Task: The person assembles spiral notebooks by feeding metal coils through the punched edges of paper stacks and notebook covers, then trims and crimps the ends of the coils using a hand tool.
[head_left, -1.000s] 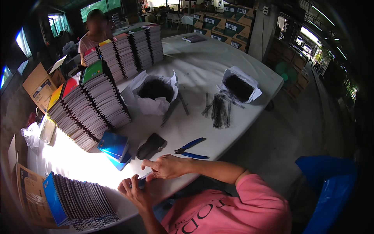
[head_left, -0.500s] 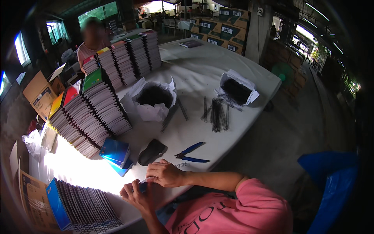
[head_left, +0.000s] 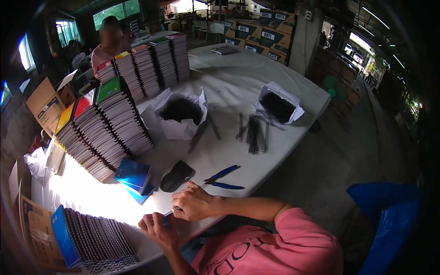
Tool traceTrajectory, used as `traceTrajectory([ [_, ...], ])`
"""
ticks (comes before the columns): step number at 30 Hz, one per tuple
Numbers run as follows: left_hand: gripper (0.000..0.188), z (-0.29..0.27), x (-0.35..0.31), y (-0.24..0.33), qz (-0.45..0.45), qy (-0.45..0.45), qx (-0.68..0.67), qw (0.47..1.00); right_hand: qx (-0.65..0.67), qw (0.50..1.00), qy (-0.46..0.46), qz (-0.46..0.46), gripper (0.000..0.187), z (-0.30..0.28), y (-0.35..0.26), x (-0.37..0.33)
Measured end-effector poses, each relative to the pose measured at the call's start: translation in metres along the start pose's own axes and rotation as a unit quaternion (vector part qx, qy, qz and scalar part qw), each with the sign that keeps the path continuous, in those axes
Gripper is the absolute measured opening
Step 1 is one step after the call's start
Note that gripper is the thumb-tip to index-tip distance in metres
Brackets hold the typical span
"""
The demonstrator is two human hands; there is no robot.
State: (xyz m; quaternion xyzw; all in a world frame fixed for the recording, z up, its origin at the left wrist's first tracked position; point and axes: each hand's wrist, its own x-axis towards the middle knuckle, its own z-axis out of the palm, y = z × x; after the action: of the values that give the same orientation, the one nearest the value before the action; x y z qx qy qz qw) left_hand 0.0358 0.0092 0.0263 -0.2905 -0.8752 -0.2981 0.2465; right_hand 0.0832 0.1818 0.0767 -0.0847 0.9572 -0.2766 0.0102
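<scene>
My left hand point(head_left: 159, 230) is closed at the near table edge, around a small blue notebook point(head_left: 166, 221) that the fingers mostly hide. Just to its right my right hand point(head_left: 193, 202) is curled shut, its fingers bent in toward the notebook. A short end of wire spiral coil point(head_left: 205, 186) sticks out past the knuckles of the right hand; its other end is hidden. Beyond that hand lie blue-handled cutting pliers point(head_left: 224, 178), jaws toward the hand. A dark, rounded block-like object point(head_left: 177, 176) rests left of the pliers. A few blue notebooks point(head_left: 133, 175) lie further left.
Tall stacks of spiral-bound notebooks point(head_left: 107, 123) stand at left. Coil-bound blue notebooks point(head_left: 94, 236) stand in a row near left. Two paper-lined containers of black coils point(head_left: 181, 112) point(head_left: 277, 106) and loose coils point(head_left: 257, 135) lie beyond. Another person point(head_left: 110, 43) sits across the table.
My right hand has drawn slightly apart from the left and turned. The coil end beside it has tilted upward and come nearer the pliers. My left hand keeps its hold on the notebook.
</scene>
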Motion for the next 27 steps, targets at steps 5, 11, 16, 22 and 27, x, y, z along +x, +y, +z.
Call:
traceTrajectory([
  [5, 0.043, -0.011, 0.002, -0.003, 0.051, 0.0, -0.022, 0.998, -0.008, 0.999, -0.038, -0.008, 0.054, -0.043, 0.079, 0.027],
  [11, 0.053, -0.01, 0.002, 0.0, 0.012, 0.003, -0.048, 0.999, -0.163, 0.978, 0.099, -0.082, 0.046, -0.002, 0.129, 0.044],
  [16, 0.052, -0.011, 0.0, -0.002, 0.0, 0.013, -0.062, 0.998, 0.334, 0.934, 0.127, 0.0, 0.021, -0.015, 0.097, 0.033],
  [22, 0.048, -0.013, -0.003, -0.004, -0.021, -0.041, -0.062, 0.997, 0.426, 0.896, -0.056, -0.117, 0.028, -0.004, 0.065, 0.022],
  [27, 0.047, -0.008, -0.001, -0.005, -0.031, -0.042, -0.092, 0.994, 0.298, 0.939, -0.032, -0.166, 0.026, -0.019, 0.046, 0.033],
])
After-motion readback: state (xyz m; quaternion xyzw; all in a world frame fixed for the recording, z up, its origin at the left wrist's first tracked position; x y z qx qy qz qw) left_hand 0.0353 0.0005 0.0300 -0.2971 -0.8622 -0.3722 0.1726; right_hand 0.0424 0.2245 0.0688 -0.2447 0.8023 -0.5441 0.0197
